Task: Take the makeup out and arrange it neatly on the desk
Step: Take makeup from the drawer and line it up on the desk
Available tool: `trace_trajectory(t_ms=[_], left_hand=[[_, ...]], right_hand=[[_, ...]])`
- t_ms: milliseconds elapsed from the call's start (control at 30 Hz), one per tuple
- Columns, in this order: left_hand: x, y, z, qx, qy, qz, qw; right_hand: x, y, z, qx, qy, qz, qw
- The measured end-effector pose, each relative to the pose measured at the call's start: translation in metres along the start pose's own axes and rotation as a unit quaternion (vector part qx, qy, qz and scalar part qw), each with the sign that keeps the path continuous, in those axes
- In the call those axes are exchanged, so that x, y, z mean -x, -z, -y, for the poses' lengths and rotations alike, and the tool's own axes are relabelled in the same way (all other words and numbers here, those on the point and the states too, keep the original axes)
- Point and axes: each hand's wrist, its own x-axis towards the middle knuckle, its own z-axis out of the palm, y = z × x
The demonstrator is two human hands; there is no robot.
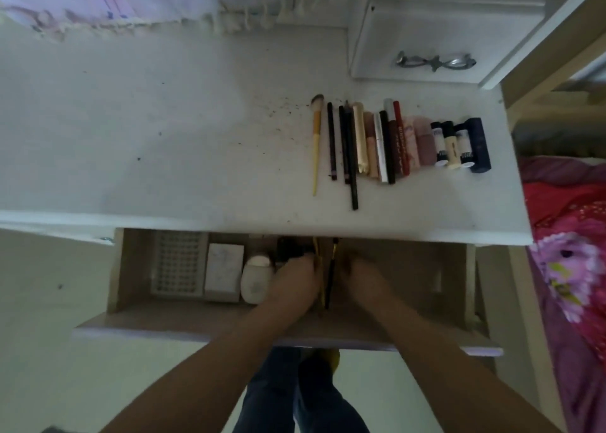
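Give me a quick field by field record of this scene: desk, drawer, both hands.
desk: makeup row lying side by side at right, brush at its left end
drawer: open; tray, box, bottle at left
left hand: in drawer, by slim sticks
right hand: in drawer, grip unclear

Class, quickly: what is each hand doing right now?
Left hand: in the drawer, fingers hidden; cannot tell.
Right hand: same, cannot tell.

Makeup [401,140] lies in a tidy side-by-side row on the white counter [164,137]: brush, pencils, tubes, small bottles. More brushes [331,268] lie in the open drawer [410,275].
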Motion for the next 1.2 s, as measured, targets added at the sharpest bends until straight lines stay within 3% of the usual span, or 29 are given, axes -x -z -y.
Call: trace_trajectory(t_ms=[167,333,633,833,1000,1200], left_hand=[[-0.039,-0.012,-0.017,-0.119,0.031,-0.034,0.992],[-0.041,-0.015,-0.024,-0.224,-0.010,-0.020,0.974],[-0.028,-0.021,-0.029,-0.301,-0.031,0.022,0.953],[-0.038,-0.032,-0.035,-0.228,0.011,0.011,0.974],[-0.036,-0.042,-0.031,-0.096,0.019,0.000,0.995],[0.033,0.002,-0.013,0.059,-0.154,0.007,0.986]], right_hand=[[-0.028,-0.028,0.005,0.020,-0.003,-0.013,1.000],[-0.019,-0.017,-0.016,0.009,-0.002,-0.112,0.994],[0.005,0.009,-0.045,0.042,-0.011,-0.099,0.994],[0.011,0.014,-0.042,0.043,-0.017,-0.115,0.992],[0.024,0.023,-0.041,0.057,0.034,-0.136,0.988],[0.067,0.048,-0.013,0.015,0.218,-0.198,0.956]])
